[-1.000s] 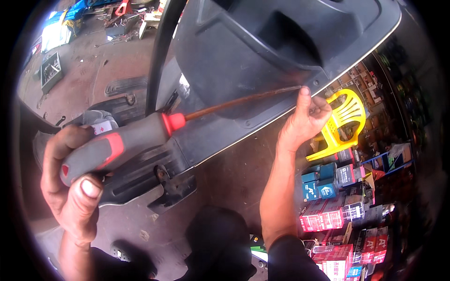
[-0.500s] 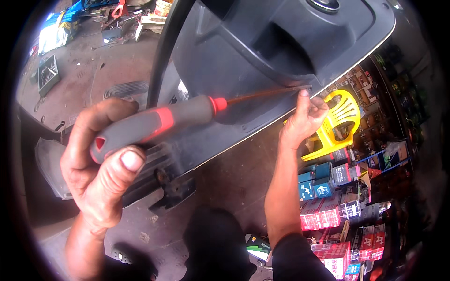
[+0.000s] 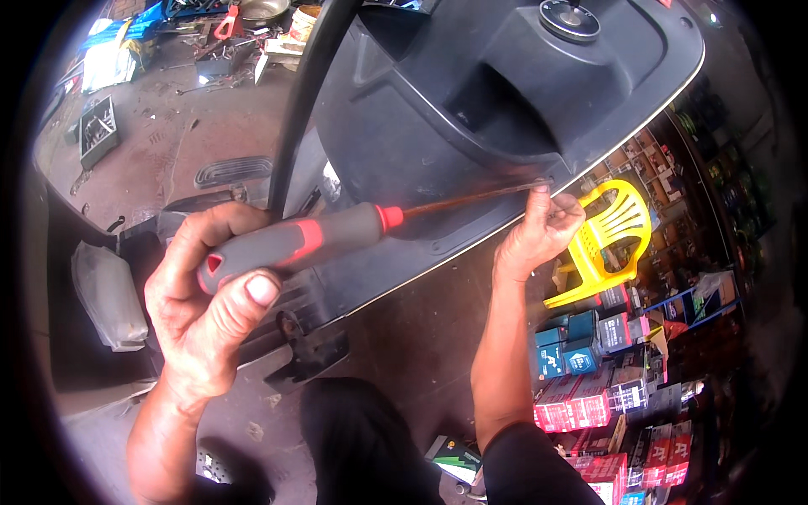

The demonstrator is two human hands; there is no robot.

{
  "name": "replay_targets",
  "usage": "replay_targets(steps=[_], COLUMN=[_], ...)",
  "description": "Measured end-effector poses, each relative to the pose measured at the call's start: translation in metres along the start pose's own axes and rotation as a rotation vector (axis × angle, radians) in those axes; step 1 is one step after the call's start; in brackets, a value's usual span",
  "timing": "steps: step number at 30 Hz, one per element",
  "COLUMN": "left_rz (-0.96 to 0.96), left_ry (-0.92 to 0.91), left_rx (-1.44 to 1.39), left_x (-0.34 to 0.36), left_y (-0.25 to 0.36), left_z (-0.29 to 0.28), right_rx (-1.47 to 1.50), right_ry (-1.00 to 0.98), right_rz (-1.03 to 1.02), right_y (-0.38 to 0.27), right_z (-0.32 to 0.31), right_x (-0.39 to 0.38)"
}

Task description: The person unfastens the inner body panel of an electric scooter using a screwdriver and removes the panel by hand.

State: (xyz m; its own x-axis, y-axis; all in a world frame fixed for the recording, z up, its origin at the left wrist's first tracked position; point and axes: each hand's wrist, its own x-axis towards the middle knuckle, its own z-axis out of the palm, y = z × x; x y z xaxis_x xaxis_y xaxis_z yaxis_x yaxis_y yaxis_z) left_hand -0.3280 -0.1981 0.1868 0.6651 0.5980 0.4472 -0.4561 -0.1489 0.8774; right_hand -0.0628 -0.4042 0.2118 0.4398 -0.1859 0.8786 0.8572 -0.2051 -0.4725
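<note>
My left hand (image 3: 202, 311) is closed around the grey-and-red handle (image 3: 299, 240) of a screwdriver. Its long rusty shank (image 3: 454, 199) reaches right across a black plastic panel (image 3: 404, 151), apparently part of a vehicle. My right hand (image 3: 534, 236) has its thumb and curled fingers at the tip, steadying it near the panel's lower right edge; the exact contact at the tip is too small to make out. The panel has a deep recess (image 3: 497, 114) and, higher up, a round black fitting with a silvery ring (image 3: 569, 20).
A yellow plastic chair (image 3: 614, 231) stands beyond the panel's edge, beside stacked boxes (image 3: 572, 400) and compartmented shelving (image 3: 652, 168). Scattered tools (image 3: 210, 63) and a grey crate (image 3: 98, 133) lie on the floor at upper left. A clear plastic piece (image 3: 108, 299) sits left of my hand.
My left hand and the screwdriver handle have moved right, toward the tip. My right hand stays at the tip, now slightly lower in view. More of the round fitting shows.
</note>
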Motion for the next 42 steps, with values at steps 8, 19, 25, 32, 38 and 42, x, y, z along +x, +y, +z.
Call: replay_targets(steps=[8, 19, 25, 32, 38, 42], left_rz=[0.006, 0.49, 0.074, 0.292, 0.091, 0.08], left_ry=[0.021, -0.279, 0.054, 0.084, 0.321, 0.317], left_rx=[0.05, 0.441, 0.085, 0.236, 0.189, 0.107], left_x=[-0.005, 0.019, 0.021, 0.01, 0.002, 0.004], left_y=[0.032, 0.063, 0.088, 0.083, 0.078, 0.071], left_z=[0.014, 0.001, 0.023, 0.034, 0.045, 0.046], right_rx=[0.081, 0.263, 0.256, 0.237, 0.293, 0.675], right_ry=[0.035, 0.02, -0.015, -0.06, -0.108, -0.364], right_rz=[0.033, 0.142, 0.201, 0.267, 0.324, 0.784], right_y=[-0.004, -0.008, -0.011, -0.01, -0.024, -0.077], right_z=[0.0, 0.001, 0.005, -0.008, -0.018, -0.026], right_x=[0.003, 0.004, 0.0, 0.007, -0.002, -0.031])
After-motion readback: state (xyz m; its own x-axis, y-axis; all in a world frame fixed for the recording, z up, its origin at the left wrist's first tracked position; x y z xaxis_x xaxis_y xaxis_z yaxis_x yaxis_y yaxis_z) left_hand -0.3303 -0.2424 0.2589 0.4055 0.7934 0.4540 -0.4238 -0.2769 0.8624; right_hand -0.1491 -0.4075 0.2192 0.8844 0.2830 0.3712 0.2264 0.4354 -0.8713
